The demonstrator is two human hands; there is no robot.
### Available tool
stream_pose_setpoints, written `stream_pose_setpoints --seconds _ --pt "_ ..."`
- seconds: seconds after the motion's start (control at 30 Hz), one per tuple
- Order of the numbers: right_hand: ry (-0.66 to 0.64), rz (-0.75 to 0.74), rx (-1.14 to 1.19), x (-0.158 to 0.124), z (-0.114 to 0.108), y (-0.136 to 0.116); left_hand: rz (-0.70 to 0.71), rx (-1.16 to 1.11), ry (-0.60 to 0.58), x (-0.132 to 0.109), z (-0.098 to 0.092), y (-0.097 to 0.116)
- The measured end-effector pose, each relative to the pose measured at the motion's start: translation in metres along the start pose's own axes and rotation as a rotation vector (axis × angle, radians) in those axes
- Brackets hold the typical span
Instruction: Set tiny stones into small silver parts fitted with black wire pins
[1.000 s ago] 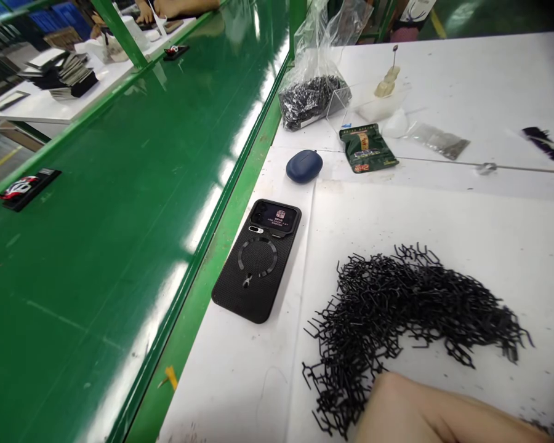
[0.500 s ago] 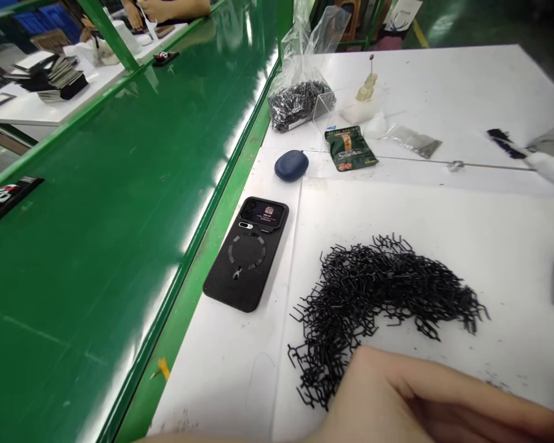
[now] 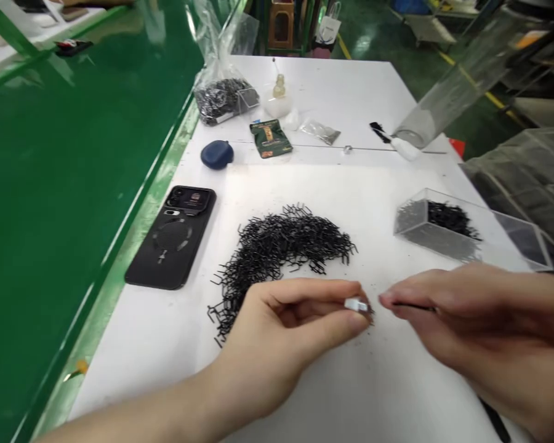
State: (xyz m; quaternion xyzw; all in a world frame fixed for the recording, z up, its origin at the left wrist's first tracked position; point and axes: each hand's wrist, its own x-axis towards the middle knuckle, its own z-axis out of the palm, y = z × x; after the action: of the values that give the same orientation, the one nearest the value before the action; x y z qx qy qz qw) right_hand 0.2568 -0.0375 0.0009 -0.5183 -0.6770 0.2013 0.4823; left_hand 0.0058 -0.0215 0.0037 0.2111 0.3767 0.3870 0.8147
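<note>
Two hands over a table [image 3: 133, 363], left hand [image 3: 277, 341] clenching white piece [image 3: 356, 305], right hand [image 3: 484, 314] pinching black wire [image 3: 410, 306], wire heap [image 3: 281, 243] behind

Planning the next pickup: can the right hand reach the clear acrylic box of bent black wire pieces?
Probably yes. The right hand sits just short of the clear acrylic box, with nothing visible between them, though it holds a thin black rod.
</note>
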Motion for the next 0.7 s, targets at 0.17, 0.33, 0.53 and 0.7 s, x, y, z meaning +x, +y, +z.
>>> stream_pose_setpoints --seconds 0.17,0.33,0.53,0.7 --pt "-0.055 -0.096 0.093 0.012 0.022 -0.018 0.056 0.142 0.014 0.000 -0.002 0.002" --pt "-0.071 -0.189 0.191 0.010 0.022 -0.008 0.097 0.267 0.066 0.001 -0.002 0.001" --pt "-0.110 -0.203 0.164 0.007 0.019 -0.007 0.115 0.312 0.085 0.001 -0.004 0.000" --pt "-0.117 -0.213 0.143 0.008 0.019 -0.007 0.123 0.319 0.087 0.002 -0.001 0.001"
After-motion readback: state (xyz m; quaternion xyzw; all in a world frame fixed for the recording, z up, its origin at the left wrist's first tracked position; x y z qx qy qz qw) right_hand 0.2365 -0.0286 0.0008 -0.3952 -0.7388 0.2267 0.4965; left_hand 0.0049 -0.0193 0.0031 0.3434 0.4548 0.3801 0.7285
